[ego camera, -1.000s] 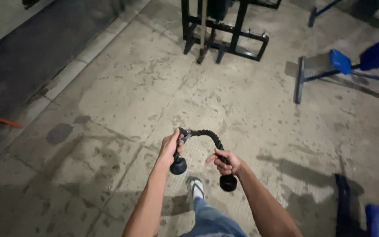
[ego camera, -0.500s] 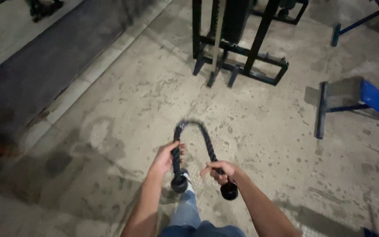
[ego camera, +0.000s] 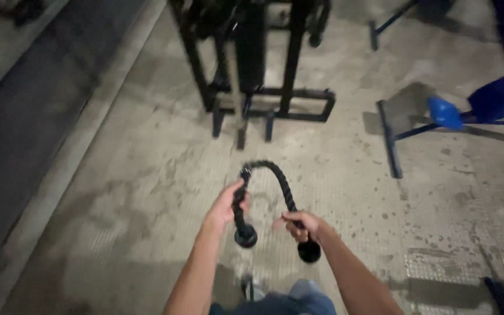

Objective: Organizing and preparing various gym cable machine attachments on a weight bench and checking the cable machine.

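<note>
I hold a black braided rope handle (ego camera: pixel 275 175) bent into an arch in front of me. My left hand (ego camera: pixel 227 204) grips its left strand just above a round black end knob (ego camera: pixel 245 237). My right hand (ego camera: pixel 300 225) grips the right strand above the other knob (ego camera: pixel 309 251). A small metal fitting (ego camera: pixel 244 171) sits near the top of the arch on the left. Below the rope I see my blue jeans (ego camera: pixel 290 300) and one shoe (ego camera: pixel 249 286) on the concrete floor (ego camera: pixel 147 192).
A black steel machine frame (ego camera: pixel 263 76) stands straight ahead on the floor. A bench with blue pads (ego camera: pixel 473 111) and a black base bar (ego camera: pixel 389 140) is at the right. A dark mat strip (ego camera: pixel 24 116) runs along the left. Another dark object (ego camera: pixel 503 294) lies at bottom right.
I have moved forward: the black machine frame and the blue bench are closer and larger. Both hands still grip the rope, which stays arched between them.
</note>
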